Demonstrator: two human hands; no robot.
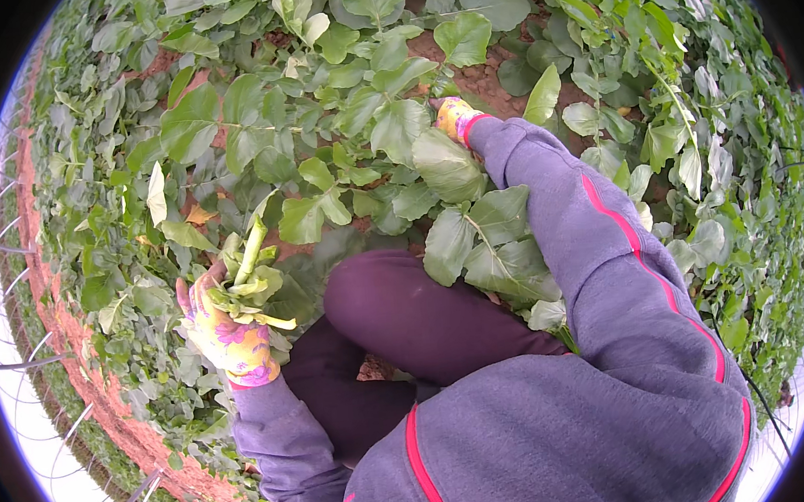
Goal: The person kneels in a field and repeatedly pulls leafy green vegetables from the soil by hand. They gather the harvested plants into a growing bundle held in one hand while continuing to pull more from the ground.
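Observation:
My left hand [231,330], in a yellow floral glove, holds a bunch of cut green stalks and leaves [248,281] at the left, above my sleeve. My right hand [454,116], in a matching glove with a red cuff, reaches down among the leafy plants [394,124] at the upper middle. Leaves cover part of it and its fingertips are mostly hidden, so what it touches cannot be told. Broad green leaves [505,245] lie under my right forearm, beside my bent knee.
Dense leafy plants surround my legs. Reddish-brown soil [488,73] shows between leaves beyond my right hand. A bare soil strip [99,380] runs down the left side, with thin curved hoops [29,363] along it. A yellowed leaf [199,214] lies left of centre.

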